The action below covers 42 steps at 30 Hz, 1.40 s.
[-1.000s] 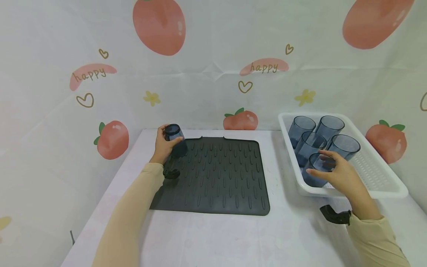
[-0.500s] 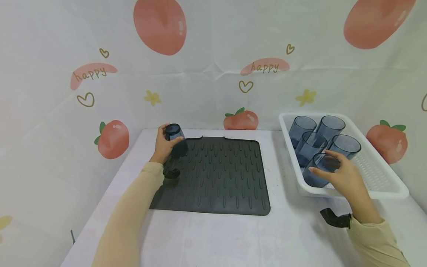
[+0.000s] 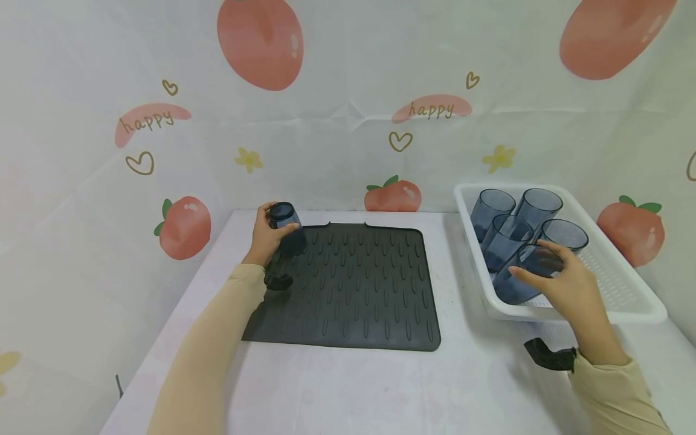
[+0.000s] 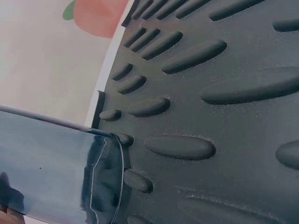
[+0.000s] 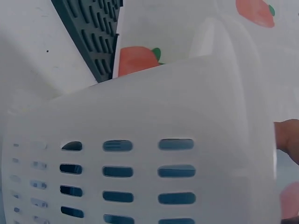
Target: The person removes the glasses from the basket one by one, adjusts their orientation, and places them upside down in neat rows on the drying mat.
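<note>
A blue-tinted drinking glass (image 3: 293,243) stands upside down at the back left corner of the black ridged drying mat (image 3: 353,290). My left hand (image 3: 264,238) grips it from the left, thumb across the front. In the left wrist view, the glass (image 4: 51,158) has its rim against the mat's ridges. On the right, my right hand (image 3: 573,287) holds another blue glass (image 3: 513,287) near its rim between thumb and fingers. That glass leans rightward in the front left corner of the white basket (image 3: 633,315). The basket wall (image 5: 154,102) hides it in the right wrist view.
Several other blue glasses (image 3: 502,248) stand upright, close together in the basket's left part. The basket's perforated floor (image 3: 603,272) shows at its right. A patterned backdrop (image 3: 337,151) rises behind the white table (image 3: 348,386).
The glass in my right hand has tilted, its rim moving right and slightly up along with the hand. My left hand and its glass have stayed in place.
</note>
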### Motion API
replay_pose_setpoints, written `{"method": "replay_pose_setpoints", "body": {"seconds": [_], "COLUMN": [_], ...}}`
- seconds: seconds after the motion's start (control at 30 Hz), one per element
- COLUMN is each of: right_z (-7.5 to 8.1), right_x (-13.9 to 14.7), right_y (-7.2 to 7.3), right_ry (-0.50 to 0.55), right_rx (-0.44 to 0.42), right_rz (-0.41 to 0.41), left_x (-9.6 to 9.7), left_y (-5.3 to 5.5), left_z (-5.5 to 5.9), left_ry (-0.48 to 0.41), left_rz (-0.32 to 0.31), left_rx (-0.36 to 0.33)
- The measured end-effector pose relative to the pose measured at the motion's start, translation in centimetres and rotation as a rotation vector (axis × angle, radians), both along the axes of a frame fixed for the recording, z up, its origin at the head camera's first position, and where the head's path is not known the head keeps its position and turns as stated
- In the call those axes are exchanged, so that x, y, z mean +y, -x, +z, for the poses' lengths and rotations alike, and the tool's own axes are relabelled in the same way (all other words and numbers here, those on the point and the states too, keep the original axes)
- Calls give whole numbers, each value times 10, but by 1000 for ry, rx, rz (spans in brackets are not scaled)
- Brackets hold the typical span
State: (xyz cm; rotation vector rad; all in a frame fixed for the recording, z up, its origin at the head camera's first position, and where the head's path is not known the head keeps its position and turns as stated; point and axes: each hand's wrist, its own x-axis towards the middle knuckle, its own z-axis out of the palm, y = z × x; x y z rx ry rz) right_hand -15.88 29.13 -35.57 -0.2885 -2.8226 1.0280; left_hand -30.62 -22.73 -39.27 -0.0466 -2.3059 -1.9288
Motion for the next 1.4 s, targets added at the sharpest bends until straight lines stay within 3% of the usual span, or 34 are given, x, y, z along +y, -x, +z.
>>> {"method": "replay_pose_setpoints", "body": {"seconds": [0.2, 0.5, 1.17, 1.4], "right_z": [3, 6, 15, 14], "right_x": [0, 2, -12, -15], "right_y": [-4, -7, -10, -10], "right_ry": [35, 69, 321, 414], "right_rx": [47, 101, 393, 523], "right_rz": [-26, -116, -279, -274], "left_x": [4, 4, 2, -7], "left_y": [-9, -8, -9, 4], "left_z": [10, 8, 12, -3], "left_ry": [16, 15, 52, 77], "left_rz": [-6, 1, -11, -3], "left_rx": [-3, -8, -13, -1]}}
